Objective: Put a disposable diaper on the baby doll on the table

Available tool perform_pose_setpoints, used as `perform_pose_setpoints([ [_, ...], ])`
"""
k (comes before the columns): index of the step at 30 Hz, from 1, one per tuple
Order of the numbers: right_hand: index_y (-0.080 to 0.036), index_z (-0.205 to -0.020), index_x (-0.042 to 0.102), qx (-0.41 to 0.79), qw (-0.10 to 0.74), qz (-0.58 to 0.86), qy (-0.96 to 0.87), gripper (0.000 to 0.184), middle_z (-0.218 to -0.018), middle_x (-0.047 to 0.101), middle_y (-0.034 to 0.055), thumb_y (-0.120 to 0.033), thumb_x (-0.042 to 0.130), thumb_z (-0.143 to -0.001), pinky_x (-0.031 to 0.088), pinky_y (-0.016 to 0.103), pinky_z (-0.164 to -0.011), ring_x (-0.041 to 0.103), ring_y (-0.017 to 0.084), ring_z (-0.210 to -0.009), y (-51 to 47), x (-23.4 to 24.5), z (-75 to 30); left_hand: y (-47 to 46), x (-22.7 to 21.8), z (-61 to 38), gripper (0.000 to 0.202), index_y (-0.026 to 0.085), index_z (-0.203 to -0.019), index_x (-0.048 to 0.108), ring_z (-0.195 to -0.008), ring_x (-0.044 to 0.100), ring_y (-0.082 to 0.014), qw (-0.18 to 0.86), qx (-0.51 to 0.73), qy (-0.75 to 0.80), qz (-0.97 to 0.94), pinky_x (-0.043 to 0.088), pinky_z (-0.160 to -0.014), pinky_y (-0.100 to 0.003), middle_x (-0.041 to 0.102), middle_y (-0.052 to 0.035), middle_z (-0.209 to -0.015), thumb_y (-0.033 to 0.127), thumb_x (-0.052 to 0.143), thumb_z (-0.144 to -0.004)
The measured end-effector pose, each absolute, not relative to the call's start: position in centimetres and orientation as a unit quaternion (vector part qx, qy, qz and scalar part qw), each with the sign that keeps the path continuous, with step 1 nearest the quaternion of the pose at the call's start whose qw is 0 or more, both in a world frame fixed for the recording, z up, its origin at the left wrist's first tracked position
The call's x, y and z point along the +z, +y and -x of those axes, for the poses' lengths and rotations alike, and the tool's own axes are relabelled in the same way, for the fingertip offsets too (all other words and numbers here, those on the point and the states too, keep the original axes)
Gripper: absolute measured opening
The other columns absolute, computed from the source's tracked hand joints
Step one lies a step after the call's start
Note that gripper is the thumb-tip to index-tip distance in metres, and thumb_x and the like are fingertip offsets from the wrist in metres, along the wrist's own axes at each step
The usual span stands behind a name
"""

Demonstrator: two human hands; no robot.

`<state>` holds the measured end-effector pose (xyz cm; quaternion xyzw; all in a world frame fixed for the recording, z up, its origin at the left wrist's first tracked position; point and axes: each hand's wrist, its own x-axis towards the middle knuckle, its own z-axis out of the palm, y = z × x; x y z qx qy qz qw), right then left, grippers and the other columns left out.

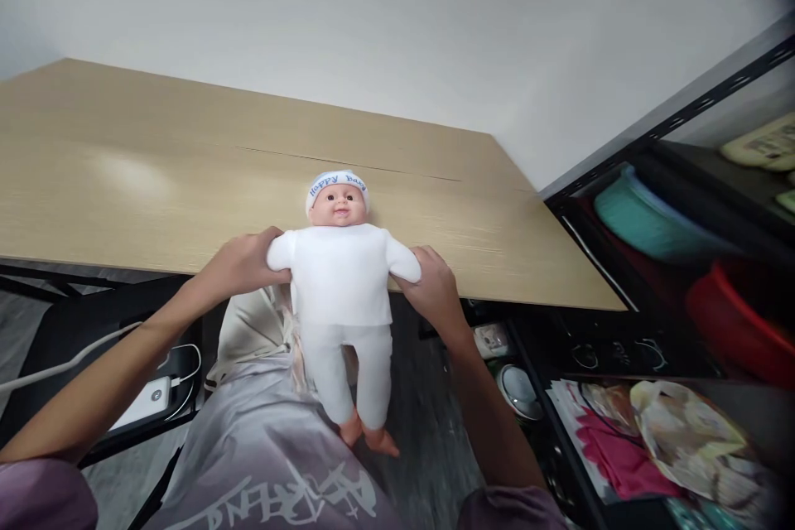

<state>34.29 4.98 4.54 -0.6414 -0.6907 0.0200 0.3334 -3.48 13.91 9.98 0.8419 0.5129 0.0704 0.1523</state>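
Observation:
A baby doll (343, 277) in a white suit faces up, its head over the near edge of the wooden table (186, 182) and its legs hanging above my lap. On its head is a white and blue cap (337, 179) with "Happy Ba..." lettering. My left hand (248, 261) grips the doll's sleeved arm on the left of the picture. The arm on the right is held by my right hand (433, 280). Parts of my fingers are hidden behind the doll's arms. Its bare feet (368, 433) dangle at the bottom.
A black shelf rack stands at the right, with a teal basin (652, 215), a red basin (745, 323) and a plastic bag (689, 431). On a black seat at the left lies a white power bank (146, 400) with cables. A pale wall rises behind the table.

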Motion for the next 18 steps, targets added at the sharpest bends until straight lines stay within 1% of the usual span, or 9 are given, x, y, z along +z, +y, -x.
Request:
perform_pose_setpoints([
  [3, -0.024, -0.118, 0.073, 0.006, 0.326, 0.655, -0.682, 0.04, -0.115, 0.077, 0.0145, -0.061, 0.063, -0.109, 0.057, 0.05, -0.093, 0.069, 0.038, -0.108, 5.2, 2.8, -35.1, 15.3, 8.8, 4.8, 0.061, 0.024, -0.129, 0.07, -0.103, 0.081, -0.0392, 0.148, 0.051, 0.511, -0.845, 0.049, -0.074, -0.037, 0.086, -0.0138, -0.119, 0.068, 0.074, -0.086],
  [6, -0.026, -0.137, 0.071, 0.017, 0.331, 0.657, -0.677, 0.044, -0.127, 0.078, 0.0139, -0.061, 0.06, -0.112, 0.058, 0.053, -0.1, 0.071, 0.039, -0.117, 4.1, 1.9, -35.4, 14.8, 8.0, 7.1, 0.056, 0.026, -0.118, 0.069, -0.094, 0.08, -0.036, 0.146, 0.061, 0.52, -0.839, 0.046, -0.071, -0.036, 0.085, -0.012, -0.113, 0.075, 0.07, -0.092],
  [8, -0.027, -0.144, 0.068, 0.026, 0.324, 0.652, -0.685, 0.046, -0.131, 0.077, 0.0136, -0.061, 0.058, -0.114, 0.058, 0.054, -0.103, 0.07, 0.039, -0.12, 3.6, 1.5, -35.6, 14.5, 7.4, 8.4, 0.054, 0.026, -0.114, 0.069, -0.091, 0.079, -0.0353, 0.146, 0.08, 0.522, -0.836, 0.046, -0.071, -0.037, 0.085, -0.0115, -0.112, 0.076, 0.069, -0.094],
  [11, -0.026, -0.146, 0.066, 0.027, 0.315, 0.643, -0.698, 0.049, -0.132, 0.076, 0.0147, -0.063, 0.052, -0.116, 0.057, 0.056, -0.105, 0.069, 0.039, -0.121, 4.3, 0.8, -35.9, 15.1, 6.4, 9.1, 0.055, 0.026, -0.117, 0.07, -0.095, 0.078, -0.0361, 0.141, 0.116, 0.509, -0.841, 0.049, -0.074, -0.038, 0.083, -0.0122, -0.111, 0.077, 0.068, -0.097],
  [14, -0.025, -0.147, 0.065, 0.025, 0.305, 0.64, -0.705, 0.052, -0.13, 0.076, 0.0161, -0.063, 0.046, -0.118, 0.056, 0.057, -0.104, 0.067, 0.04, -0.12, 6.8, 0.2, -36.4, 17.7, 5.4, 8.6, 0.056, 0.024, -0.122, 0.07, -0.102, 0.077, -0.0381, 0.107, 0.144, 0.491, -0.853, 0.052, -0.082, -0.042, 0.082, -0.0146, -0.112, 0.075, 0.067, -0.1],
  [16, -0.023, -0.146, 0.065, 0.025, 0.304, 0.633, -0.711, 0.054, -0.129, 0.075, 0.0168, -0.065, 0.047, -0.117, 0.056, 0.057, -0.103, 0.067, 0.04, -0.119, 9.3, -0.1, -36.8, 20.1, 4.9, 8.0, 0.056, 0.023, -0.123, 0.069, -0.106, 0.076, -0.0396, 0.082, 0.163, 0.486, -0.855, 0.053, -0.087, -0.044, 0.082, -0.0162, -0.114, 0.075, 0.065, -0.103],
  [18, -0.022, -0.144, 0.065, 0.018, 0.308, 0.623, -0.719, 0.056, -0.13, 0.075, 0.018, -0.067, 0.048, -0.116, 0.056, 0.058, -0.104, 0.067, 0.041, -0.119, 12.1, -0.3, -37.2, 22.9, 4.5, 7.4, 0.056, 0.023, -0.122, 0.069, -0.107, 0.074, -0.0409, 0.06, 0.173, 0.493, -0.85, 0.053, -0.089, -0.046, 0.081, -0.0171, -0.113, 0.076, 0.063, -0.104],
])
